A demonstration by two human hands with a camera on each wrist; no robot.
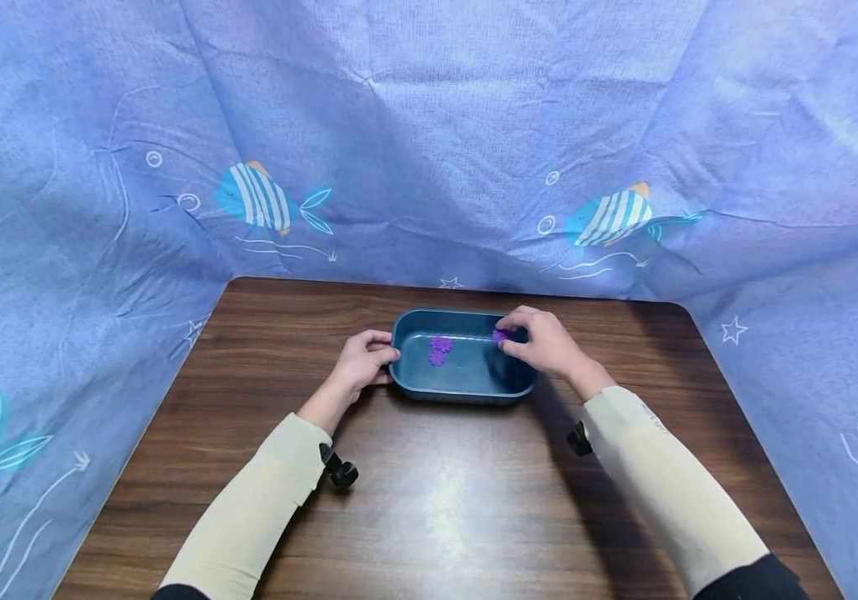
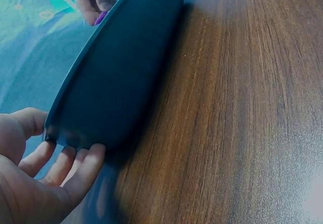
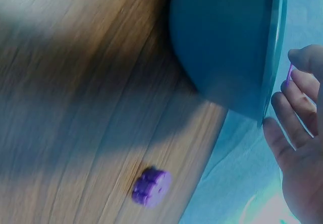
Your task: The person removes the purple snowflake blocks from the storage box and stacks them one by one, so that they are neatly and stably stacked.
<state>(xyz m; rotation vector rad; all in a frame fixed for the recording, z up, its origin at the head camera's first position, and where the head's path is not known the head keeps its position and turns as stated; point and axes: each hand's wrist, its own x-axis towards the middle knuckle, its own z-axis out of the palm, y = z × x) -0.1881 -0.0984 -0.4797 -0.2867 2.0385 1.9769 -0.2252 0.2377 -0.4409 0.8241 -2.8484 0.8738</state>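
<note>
A dark blue-green oblong tub [image 1: 466, 383] stands on the table, with several small purple notched discs [image 1: 437, 357] lying inside toward its left. My left hand [image 1: 361, 360] grips the tub's left end, thumb at the rim and fingers against the outer wall in the left wrist view. Over the right end, my right hand [image 1: 545, 343] pinches a purple notched disc [image 1: 500, 335] between thumb and index finger. That disc appears edge-on as a thin purple line in the right wrist view, where the other fingers are spread beside the tub's rim.
A short stack of purple notched pieces [image 3: 151, 187] sits on the table near the tub's right end. The wood-grain table [image 1: 429, 500] ends at a blue fish-print cloth [image 1: 429, 167] behind and at both sides.
</note>
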